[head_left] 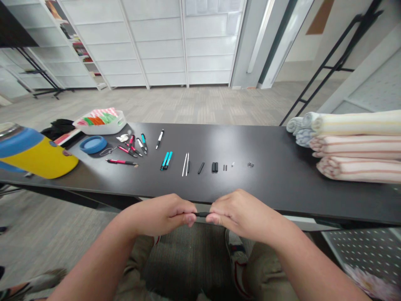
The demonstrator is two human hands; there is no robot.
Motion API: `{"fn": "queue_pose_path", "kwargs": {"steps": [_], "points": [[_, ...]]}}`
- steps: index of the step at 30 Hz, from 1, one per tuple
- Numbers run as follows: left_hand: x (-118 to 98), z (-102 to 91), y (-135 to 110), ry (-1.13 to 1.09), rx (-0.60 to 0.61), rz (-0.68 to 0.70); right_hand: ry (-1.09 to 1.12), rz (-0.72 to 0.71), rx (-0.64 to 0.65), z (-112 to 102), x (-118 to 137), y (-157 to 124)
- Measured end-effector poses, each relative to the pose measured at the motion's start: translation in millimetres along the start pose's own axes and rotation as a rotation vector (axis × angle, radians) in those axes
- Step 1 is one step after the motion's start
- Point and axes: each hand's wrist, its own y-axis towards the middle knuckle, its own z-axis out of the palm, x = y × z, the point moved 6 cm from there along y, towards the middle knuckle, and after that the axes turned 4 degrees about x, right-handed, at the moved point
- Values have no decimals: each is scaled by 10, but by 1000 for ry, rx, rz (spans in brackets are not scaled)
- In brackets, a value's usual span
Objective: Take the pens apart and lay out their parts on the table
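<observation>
My left hand and my right hand are both closed, pinching opposite ends of a slim black pen part. It is level, just off the table's front edge, and the fingers cover most of it. Beyond them lies a row of pen pieces: two teal barrels, thin white refills with a short black piece beside them, a slanted black tube, two thick black sleeves, two tiny dark pieces, a small clear bit and some tiny metal parts, perhaps springs.
On the dark table, several pens lie to the left, near a blue round lid, a white basket and a yellow-and-blue container. Rolled striped towels are stacked at the right.
</observation>
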Motion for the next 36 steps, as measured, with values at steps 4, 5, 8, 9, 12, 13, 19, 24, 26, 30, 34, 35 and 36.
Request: {"fn": "queue_pose_path", "kwargs": {"steps": [4,5,8,9,12,13,19,24,26,30,34,35,36], "points": [[1,-9,-22,-5,21,8,3,-4,11,7,4,1],[1,-9,-27,-6,26,11,5,-6,14,9,4,1],[7,-10,-40,-22,31,17,16,-15,23,17,6,1],[12,-9,-43,-28,31,16,20,-19,24,18,8,-1],[27,-4,-55,-33,37,12,39,-28,27,18,13,-8],[31,-3,-59,-32,41,10,46,-32,27,18,16,-11],[33,-8,-76,-51,56,12,80,-59,24,32,16,-19],[29,-14,-84,-65,53,8,89,-67,19,23,23,-18],[31,-14,-85,-75,53,8,94,-67,19,17,25,-18],[31,-23,-83,-82,48,9,100,-62,27,17,21,-20],[27,-26,-94,-75,59,5,99,-73,22,3,32,-22],[29,-27,-98,-74,60,4,102,-74,23,1,35,-21],[33,-26,-103,-76,62,2,107,-77,25,0,39,-21]]}}
